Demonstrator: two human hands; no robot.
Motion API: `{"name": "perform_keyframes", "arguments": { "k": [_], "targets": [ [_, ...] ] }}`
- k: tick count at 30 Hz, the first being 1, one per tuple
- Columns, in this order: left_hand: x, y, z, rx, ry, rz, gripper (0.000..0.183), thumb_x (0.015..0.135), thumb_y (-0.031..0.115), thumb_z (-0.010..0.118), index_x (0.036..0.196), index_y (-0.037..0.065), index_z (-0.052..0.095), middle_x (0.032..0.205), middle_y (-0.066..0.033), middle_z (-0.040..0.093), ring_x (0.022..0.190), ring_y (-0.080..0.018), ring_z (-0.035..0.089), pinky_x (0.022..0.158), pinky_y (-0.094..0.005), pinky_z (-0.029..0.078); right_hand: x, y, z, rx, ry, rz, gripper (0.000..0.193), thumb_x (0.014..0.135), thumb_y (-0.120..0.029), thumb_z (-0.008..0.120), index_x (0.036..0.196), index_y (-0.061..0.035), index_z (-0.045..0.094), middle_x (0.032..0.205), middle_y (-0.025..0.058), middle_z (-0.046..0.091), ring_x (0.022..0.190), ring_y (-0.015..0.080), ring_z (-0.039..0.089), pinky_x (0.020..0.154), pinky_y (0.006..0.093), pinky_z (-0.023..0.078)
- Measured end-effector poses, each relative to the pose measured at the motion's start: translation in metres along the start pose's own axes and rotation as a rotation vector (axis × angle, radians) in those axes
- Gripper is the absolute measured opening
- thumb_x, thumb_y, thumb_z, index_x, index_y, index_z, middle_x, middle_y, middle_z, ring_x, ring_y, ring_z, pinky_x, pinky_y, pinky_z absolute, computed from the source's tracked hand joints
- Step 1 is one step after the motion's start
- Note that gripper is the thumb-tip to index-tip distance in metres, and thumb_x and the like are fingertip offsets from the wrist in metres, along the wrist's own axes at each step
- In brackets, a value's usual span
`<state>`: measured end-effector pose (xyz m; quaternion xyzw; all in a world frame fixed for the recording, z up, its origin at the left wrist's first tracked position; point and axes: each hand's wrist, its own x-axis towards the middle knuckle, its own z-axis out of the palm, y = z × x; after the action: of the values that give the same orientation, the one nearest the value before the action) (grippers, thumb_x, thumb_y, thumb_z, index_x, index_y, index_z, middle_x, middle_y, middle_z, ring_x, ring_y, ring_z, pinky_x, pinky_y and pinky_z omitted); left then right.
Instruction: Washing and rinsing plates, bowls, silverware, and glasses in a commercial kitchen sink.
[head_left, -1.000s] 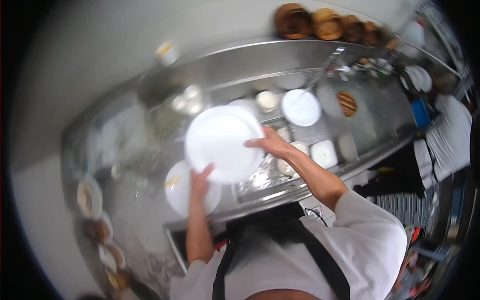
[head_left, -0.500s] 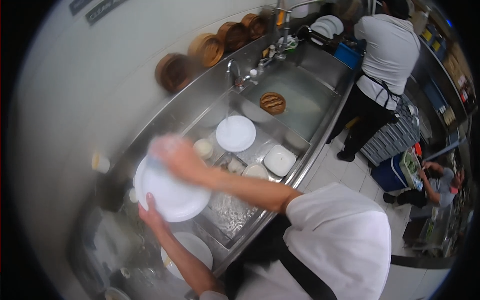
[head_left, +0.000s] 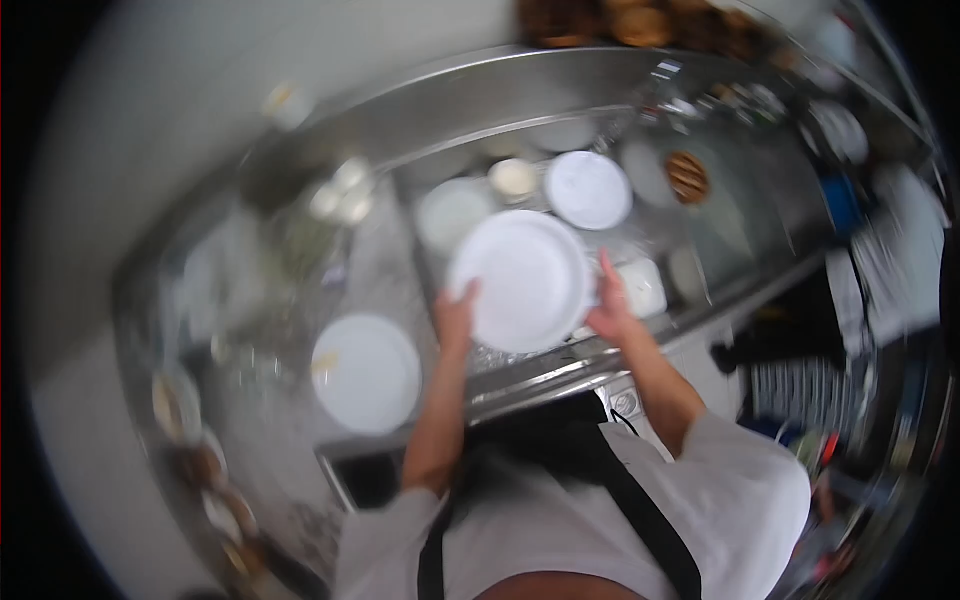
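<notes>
Between my two hands is a white round plate (head_left: 522, 281), held over the sink basin. My left hand (head_left: 457, 316) grips its left rim with the thumb on top. At the right rim is my right hand (head_left: 612, 308), its thumb raised and its fingers at the plate's edge. Another white plate (head_left: 588, 190) lies in the basin just beyond, beside a small cream bowl (head_left: 514, 180). A squarish white dish (head_left: 643, 287) sits close to my right hand. The picture is smeared by motion.
On the left counter lies a white plate (head_left: 366, 374) with a yellowish scrap. Small white cups (head_left: 345, 192) stand farther back. A brown round steamer lid (head_left: 687, 177) is in the water-filled right basin. A co-worker (head_left: 900, 260) stands at the right.
The view has turned, shifting the scene. The held plate has moved from the left counter side to over the basin. My right hand has gone from the plate's surface to its right rim.
</notes>
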<state>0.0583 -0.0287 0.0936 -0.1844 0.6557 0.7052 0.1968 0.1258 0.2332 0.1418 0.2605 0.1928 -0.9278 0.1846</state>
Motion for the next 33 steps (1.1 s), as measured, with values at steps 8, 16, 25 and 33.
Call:
{"name": "perform_keyframes", "arguments": {
  "k": [8, 16, 25, 33],
  "targets": [
    [-0.058, 0.019, -0.13, 0.985, 0.629, 0.743, 0.058, 0.079, 0.001, 0.066, 0.135, 0.007, 0.053, 0.133, -0.0205, 0.052, 0.127, -0.0375, 0.046, 0.109, -0.0446, 0.036, 0.08, -0.097, -0.205, -0.512, 0.538, -0.074, 0.054, 0.092, -0.019, 0.068, 0.136, 0.0042, 0.047, 0.125, 0.0161, 0.062, 0.108, 0.0303, 0.064, 0.093, 0.0444, 0.054],
    [-0.05, 0.021, -0.3, 1.199, 0.758, 0.414, 0.03, 0.086, 0.013, 0.067, 0.115, 0.009, 0.065, 0.107, -0.013, 0.066, 0.106, -0.0322, 0.06, 0.09, -0.0431, 0.048, 0.188, -0.051, -0.153, -0.518, 0.355, 0.013, 0.028, 0.091, -0.038, 0.07, 0.092, -0.0104, 0.065, 0.078, 0.0044, 0.067, 0.06, 0.0192, 0.062, 0.054, 0.0325, 0.054],
    [-0.198, -0.066, -0.465, 0.965, 1.584, 0.135, 0.039, 0.09, 0.032, 0.065, 0.116, 0.003, 0.063, 0.097, -0.0204, 0.067, 0.088, -0.0351, 0.065, 0.079, -0.0434, 0.05, 0.157, 0.181, 0.347, -1.206, -0.915, -0.531, 0.069, 0.088, -0.028, 0.063, 0.148, -0.0061, 0.036, 0.145, 0.0136, 0.041, 0.135, 0.0274, 0.04, 0.112, 0.0376, 0.03],
    [-0.081, -0.009, -0.287, 0.568, 0.773, 0.145, 0.045, 0.076, 0.023, 0.078, 0.111, 0.001, 0.06, 0.109, -0.0211, 0.062, 0.11, -0.0405, 0.057, 0.095, -0.0482, 0.048, 0.436, 0.314, 0.466, -2.542, -0.94, -1.168, 0.058, 0.083, -0.028, 0.066, 0.136, -0.0057, 0.054, 0.12, 0.0219, 0.061, 0.111, 0.0326, 0.059, 0.1, 0.0339, 0.043]
  ]
}}
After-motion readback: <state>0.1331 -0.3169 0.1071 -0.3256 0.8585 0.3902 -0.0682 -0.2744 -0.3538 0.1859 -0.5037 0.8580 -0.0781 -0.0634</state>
